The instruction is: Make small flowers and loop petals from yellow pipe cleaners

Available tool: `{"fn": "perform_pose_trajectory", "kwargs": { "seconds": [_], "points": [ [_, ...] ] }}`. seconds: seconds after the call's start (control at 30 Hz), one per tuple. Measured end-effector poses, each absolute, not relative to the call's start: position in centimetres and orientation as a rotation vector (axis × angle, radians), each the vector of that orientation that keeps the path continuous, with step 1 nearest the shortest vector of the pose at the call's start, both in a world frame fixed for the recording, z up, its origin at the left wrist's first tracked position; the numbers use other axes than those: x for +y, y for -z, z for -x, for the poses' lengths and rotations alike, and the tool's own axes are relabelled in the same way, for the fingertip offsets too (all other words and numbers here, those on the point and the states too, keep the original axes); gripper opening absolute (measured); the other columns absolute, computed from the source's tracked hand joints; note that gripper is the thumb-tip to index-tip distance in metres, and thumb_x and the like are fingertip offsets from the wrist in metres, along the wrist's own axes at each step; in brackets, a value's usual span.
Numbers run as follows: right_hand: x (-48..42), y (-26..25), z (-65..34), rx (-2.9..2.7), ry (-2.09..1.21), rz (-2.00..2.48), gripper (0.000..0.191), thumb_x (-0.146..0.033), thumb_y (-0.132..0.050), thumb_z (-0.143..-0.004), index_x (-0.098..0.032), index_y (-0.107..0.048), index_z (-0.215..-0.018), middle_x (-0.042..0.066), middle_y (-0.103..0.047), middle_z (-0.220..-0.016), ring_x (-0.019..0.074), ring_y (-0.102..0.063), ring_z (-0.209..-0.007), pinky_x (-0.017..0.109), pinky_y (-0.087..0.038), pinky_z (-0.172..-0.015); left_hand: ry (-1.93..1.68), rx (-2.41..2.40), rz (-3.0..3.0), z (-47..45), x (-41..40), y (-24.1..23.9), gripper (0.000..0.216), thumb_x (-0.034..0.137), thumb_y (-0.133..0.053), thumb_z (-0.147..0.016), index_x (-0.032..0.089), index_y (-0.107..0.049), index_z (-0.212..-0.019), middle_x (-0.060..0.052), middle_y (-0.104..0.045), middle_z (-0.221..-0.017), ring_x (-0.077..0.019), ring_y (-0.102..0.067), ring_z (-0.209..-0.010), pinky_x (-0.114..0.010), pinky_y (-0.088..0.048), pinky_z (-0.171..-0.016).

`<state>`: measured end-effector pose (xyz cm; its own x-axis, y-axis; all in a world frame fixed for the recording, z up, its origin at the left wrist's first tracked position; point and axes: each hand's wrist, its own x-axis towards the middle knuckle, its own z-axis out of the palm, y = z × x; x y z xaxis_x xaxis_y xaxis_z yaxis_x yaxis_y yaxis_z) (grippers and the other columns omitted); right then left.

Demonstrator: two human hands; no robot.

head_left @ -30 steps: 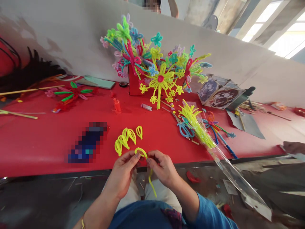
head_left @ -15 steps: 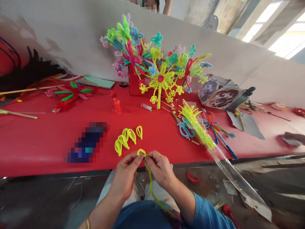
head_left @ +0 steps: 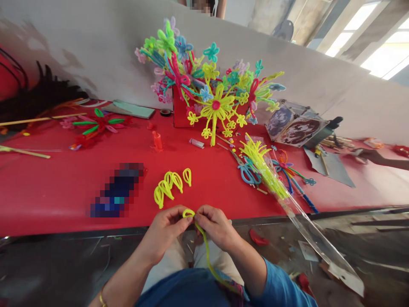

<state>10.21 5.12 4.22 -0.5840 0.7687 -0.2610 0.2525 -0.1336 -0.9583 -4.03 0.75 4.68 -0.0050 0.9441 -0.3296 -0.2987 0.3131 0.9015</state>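
Observation:
Between my two hands is a yellow pipe cleaner (head_left: 207,251), bent into a small loop at its upper end while its long tail hangs toward my lap. My left hand (head_left: 168,232) pinches the loop between thumb and fingers. Close beside it, my right hand (head_left: 215,226) grips the pipe cleaner at the base of the loop. Just beyond my hands, several yellow looped petals (head_left: 168,186) lie on the red table (head_left: 128,147). A large yellow pipe-cleaner flower (head_left: 216,104) stands in front of a colourful bunch of flowers.
On the right lie blue-handled scissors (head_left: 247,174) and a clear bag of yellow pipe cleaners (head_left: 270,175). A blurred dark object (head_left: 118,192) is at the left. Another person's hand (head_left: 361,154) reaches in at the far right. A lantern-like box (head_left: 295,123) leans near the wall.
Both my hands have lowered slightly toward me with the loop, which now looks flatter. The other person's hand and forearm have moved further left at the far right.

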Motion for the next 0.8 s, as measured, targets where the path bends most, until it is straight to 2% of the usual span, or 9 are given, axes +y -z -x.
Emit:
{"fn": "perform_pose_trajectory", "kwargs": {
  "seconds": [0.2,0.3,0.4,0.5,0.63,0.8],
  "points": [
    [5.0,-3.8,-10.1,-1.768,-1.725,1.100,0.012,-0.025,-0.046,-0.076,-0.016,-0.051,-0.070,-0.004,-0.049,-0.054,0.0065,-0.043,-0.047,0.017,-0.032,-0.044,-1.218,1.253,-0.634,3.6,0.8,-4.3,0.014,0.026,-0.066,-0.061,0.015,-0.059,-0.058,0.004,-0.055,-0.055,-0.0086,-0.046,-0.054,-0.018,-0.038,-0.051],
    [4.8,-3.7,-10.0,-1.931,-1.472,1.145,0.007,-0.019,-0.050,-0.073,-0.016,-0.056,-0.070,-0.003,-0.052,-0.057,0.0076,-0.047,-0.052,0.017,-0.033,-0.049,-1.302,1.308,-0.588,3.2,0.9,-3.8,0.014,0.028,-0.066,-0.061,0.016,-0.058,-0.058,0.004,-0.056,-0.056,-0.0092,-0.047,-0.055,-0.019,-0.038,-0.052],
    [4.8,-3.9,-10.0,-2.095,-1.179,1.156,0.012,-0.014,-0.049,-0.072,-0.018,-0.061,-0.070,-0.003,-0.055,-0.060,0.0086,-0.049,-0.056,0.018,-0.034,-0.053,-1.311,1.415,-0.615,3.1,1.0,-3.3,0.014,0.029,-0.064,-0.062,0.017,-0.057,-0.060,0.005,-0.055,-0.056,-0.0095,-0.047,-0.054,-0.019,-0.037,-0.052],
    [4.9,-4.3,-10.2,-2.186,-1.025,1.116,0.016,-0.012,-0.048,-0.073,-0.019,-0.062,-0.074,-0.001,-0.058,-0.065,0.0096,-0.051,-0.060,0.019,-0.036,-0.057,-1.230,1.530,-0.741,3.3,1.0,-3.1,0.012,0.028,-0.062,-0.064,0.017,-0.058,-0.061,0.005,-0.053,-0.054,-0.0096,-0.045,-0.053,-0.019,-0.035,-0.051],
    [5.4,-4.5,-10.5,-2.247,-0.956,1.120,0.016,-0.013,-0.048,-0.075,-0.019,-0.062,-0.077,0.001,-0.059,-0.069,0.0110,-0.052,-0.064,0.020,-0.037,-0.059,-1.068,1.492,-0.868,3.6,1.0,-3.4,0.012,0.026,-0.060,-0.065,0.017,-0.058,-0.058,0.005,-0.053,-0.054,-0.0106,-0.046,-0.054,-0.020,-0.035,-0.051],
    [5.9,-4.4,-10.6,-2.167,-1.080,1.122,0.014,-0.012,-0.049,-0.075,-0.018,-0.061,-0.075,-0.001,-0.059,-0.069,0.0102,-0.053,-0.064,0.019,-0.039,-0.059,-1.044,1.281,-0.719,3.7,0.9,-3.7,0.012,0.026,-0.060,-0.064,0.017,-0.059,-0.056,0.004,-0.056,-0.055,-0.0104,-0.049,-0.055,-0.020,-0.037,-0.054]
  ]
}}
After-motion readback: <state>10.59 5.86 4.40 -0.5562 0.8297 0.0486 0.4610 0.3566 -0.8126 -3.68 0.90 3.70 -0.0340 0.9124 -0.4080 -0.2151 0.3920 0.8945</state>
